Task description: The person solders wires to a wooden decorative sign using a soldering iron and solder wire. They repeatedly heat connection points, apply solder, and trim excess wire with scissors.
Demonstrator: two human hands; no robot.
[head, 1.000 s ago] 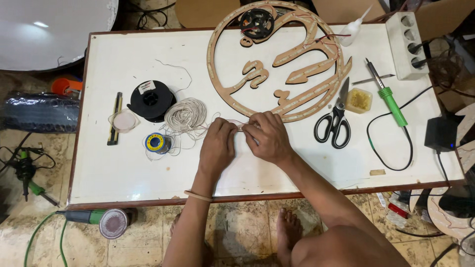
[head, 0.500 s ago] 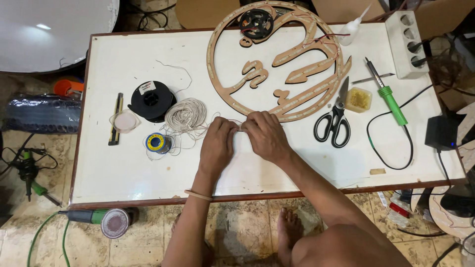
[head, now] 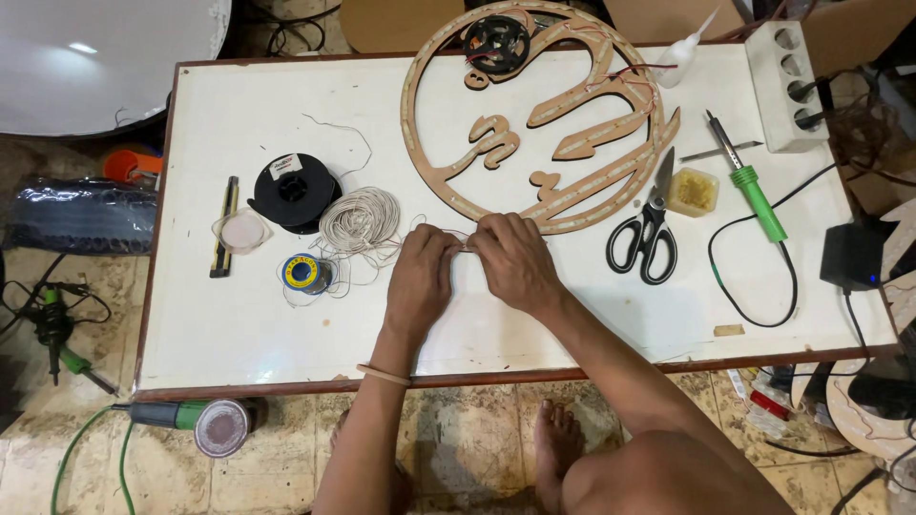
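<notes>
Little has moved since a second ago: both hands stay pressed together at mid-worktop. One white rectangular worktop [head: 239, 324] carries one round wooden cutout sign [head: 611, 172], one pale wire coil [head: 360, 219], one black scissors [head: 647, 238]. Left hand [head: 420, 281] and right hand [head: 515, 262] pinch one thin wire [head: 465, 248] between closed fingertips.

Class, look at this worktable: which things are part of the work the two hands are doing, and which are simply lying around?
In use:
left hand
right hand
thin wire pinched between them
pale wire coil it runs from

Lying about:
scissors
green soldering iron
black spool
glue bottle
power strip
</notes>
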